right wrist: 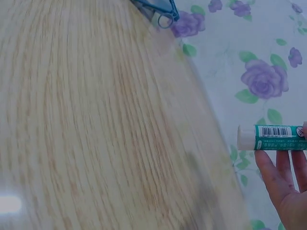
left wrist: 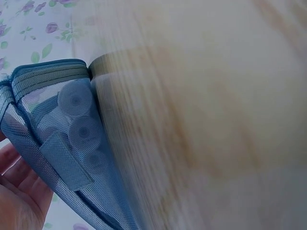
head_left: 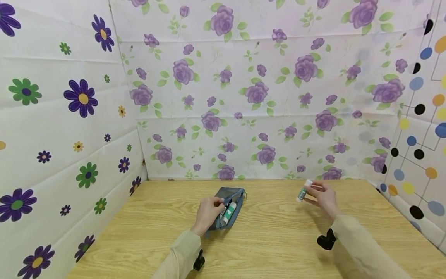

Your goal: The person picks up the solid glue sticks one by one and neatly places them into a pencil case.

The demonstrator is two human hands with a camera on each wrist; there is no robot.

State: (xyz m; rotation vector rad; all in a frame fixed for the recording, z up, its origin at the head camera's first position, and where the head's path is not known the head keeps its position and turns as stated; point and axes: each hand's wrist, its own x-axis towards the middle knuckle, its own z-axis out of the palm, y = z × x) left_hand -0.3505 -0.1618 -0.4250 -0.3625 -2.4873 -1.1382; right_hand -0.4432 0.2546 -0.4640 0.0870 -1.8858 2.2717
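Observation:
A blue mesh zip pouch (head_left: pixel 232 192) lies unzipped on the table, left of centre. My left hand (head_left: pixel 207 213) grips its near-left edge. Inside the opening shows a green-and-white glue stick (head_left: pixel 229 213) beside a dark item that is partly hidden. Through the mesh of the pouch (left wrist: pixel 72 158) in the left wrist view, several round ends show. Well to the right, my right hand (head_left: pixel 323 197) holds another green-and-white glue stick (head_left: pixel 304 191) between thumb and fingers, tilted above the table. A barcode faces the camera on that glue stick (right wrist: pixel 276 137) in the right wrist view.
The wood-grain table (head_left: pixel 268 240) extends under both arms. Behind it hangs a sheet with purple roses (head_left: pixel 258 92), with patterned sheets on the left and right sides. Black wrist mounts (head_left: pixel 326 240) sit on both sleeves. A small ring (head_left: pixel 245 196) hangs at the pouch's far corner.

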